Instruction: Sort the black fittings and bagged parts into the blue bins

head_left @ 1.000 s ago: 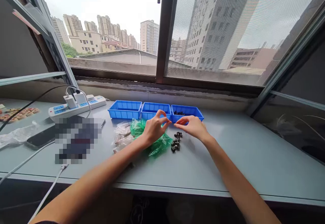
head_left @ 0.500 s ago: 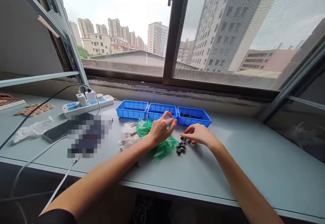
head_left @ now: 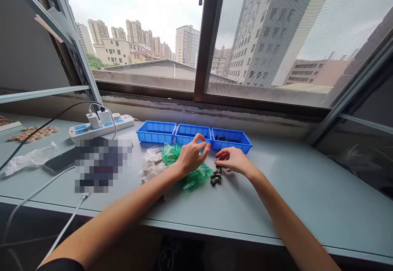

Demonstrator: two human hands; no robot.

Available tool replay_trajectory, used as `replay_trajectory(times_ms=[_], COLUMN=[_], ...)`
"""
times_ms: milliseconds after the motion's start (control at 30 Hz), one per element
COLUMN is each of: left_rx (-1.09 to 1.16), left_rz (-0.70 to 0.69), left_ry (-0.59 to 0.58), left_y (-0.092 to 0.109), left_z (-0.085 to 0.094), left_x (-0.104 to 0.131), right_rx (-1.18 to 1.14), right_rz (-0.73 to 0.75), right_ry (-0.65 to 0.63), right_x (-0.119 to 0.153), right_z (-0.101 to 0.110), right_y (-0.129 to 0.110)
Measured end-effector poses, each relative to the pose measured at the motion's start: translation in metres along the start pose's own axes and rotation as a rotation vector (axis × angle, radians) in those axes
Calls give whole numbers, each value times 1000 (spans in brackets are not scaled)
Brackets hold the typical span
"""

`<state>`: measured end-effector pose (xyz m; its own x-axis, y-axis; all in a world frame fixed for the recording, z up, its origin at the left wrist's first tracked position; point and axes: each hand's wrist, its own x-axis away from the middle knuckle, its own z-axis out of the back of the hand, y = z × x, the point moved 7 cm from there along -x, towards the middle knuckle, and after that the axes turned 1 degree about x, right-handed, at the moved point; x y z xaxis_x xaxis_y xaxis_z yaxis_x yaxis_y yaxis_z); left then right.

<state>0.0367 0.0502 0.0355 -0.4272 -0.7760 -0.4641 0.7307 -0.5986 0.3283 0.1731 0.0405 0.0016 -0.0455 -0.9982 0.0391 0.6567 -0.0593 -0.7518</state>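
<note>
My left hand (head_left: 194, 155) hovers over a green plastic bag (head_left: 196, 177), its fingers curled and thumb near the index finger; whatever it pinches, if anything, is too small to make out. My right hand (head_left: 232, 159) is bent down over a small pile of dark metal parts (head_left: 215, 177), fingertips at the pile's upper edge; what lies between them cannot be made out. Behind the hands stand three blue bins in a row: a left bin (head_left: 156, 137), a middle bin (head_left: 184, 139) partly hidden by my left hand, and a right bin (head_left: 242, 145) with dark parts inside.
Clear plastic bags (head_left: 152, 165) with small parts lie left of the green bag. Farther left are a power strip (head_left: 102, 128) with plugs and cables, a dark phone (head_left: 61, 159), crumpled plastic (head_left: 30, 159) and wooden pieces (head_left: 38, 133). A window wall rises behind the table (head_left: 294, 189).
The whole view has shifted a little, moving the scene slightly left. My right hand's fingers have moved slightly at the top of the pile. My left hand keeps nearly the same pose.
</note>
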Motion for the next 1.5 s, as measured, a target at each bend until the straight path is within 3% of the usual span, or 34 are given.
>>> replay_trajectory(times_ms=[600,800,1000,1333,1500], left_rx=[-5,-7,-14,-9,-5], left_rz=[-12,-17,-30,-44,-44], left_ry=[-31,-39,-32,-49,-46], left_y=[1,2,2,2,1], left_z=[0,0,0,-3,-3], left_x=[0,0,0,0,0], right_rx=[106,216,309,486,490], right_rz=[113,78,30,-103,-73], right_ry=[67,93,43,151,155], right_x=[-11,-16,-9,0,-3], right_z=[4,7,9,21,21], right_y=[1,13,8,5,5])
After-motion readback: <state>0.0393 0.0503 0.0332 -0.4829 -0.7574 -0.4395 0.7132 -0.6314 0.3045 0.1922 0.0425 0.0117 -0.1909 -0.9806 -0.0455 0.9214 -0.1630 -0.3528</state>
